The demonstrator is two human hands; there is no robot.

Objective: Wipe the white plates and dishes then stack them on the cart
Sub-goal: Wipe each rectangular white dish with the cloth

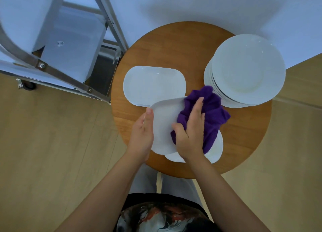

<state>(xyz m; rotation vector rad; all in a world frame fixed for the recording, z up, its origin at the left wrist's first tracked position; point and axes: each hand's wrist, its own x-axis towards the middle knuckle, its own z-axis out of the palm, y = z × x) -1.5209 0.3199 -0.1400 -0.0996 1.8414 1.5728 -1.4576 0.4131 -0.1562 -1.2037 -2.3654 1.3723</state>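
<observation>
Two hands work over the round table (244, 144): the left hand (142, 136) grips the edge of a raised white dish (163, 120), while the right hand (190, 136) presses a purple cloth (214, 113) onto it. Round plates (247, 69) are stacked at right; the cart (57, 45) stands left.

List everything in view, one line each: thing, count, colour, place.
round table: one, brown wood, centre
stack of round plates: one stack, white, table's right side
oblong dishes: short stack, count unclear, white, table's left side
held dish: one, white, tilted above the table's near edge
plate: one, white, under the held dish
cloth: one, purple, on the held dish
cart: one, metal, upper left
left hand: grips the held dish's edge
right hand: presses the cloth
</observation>
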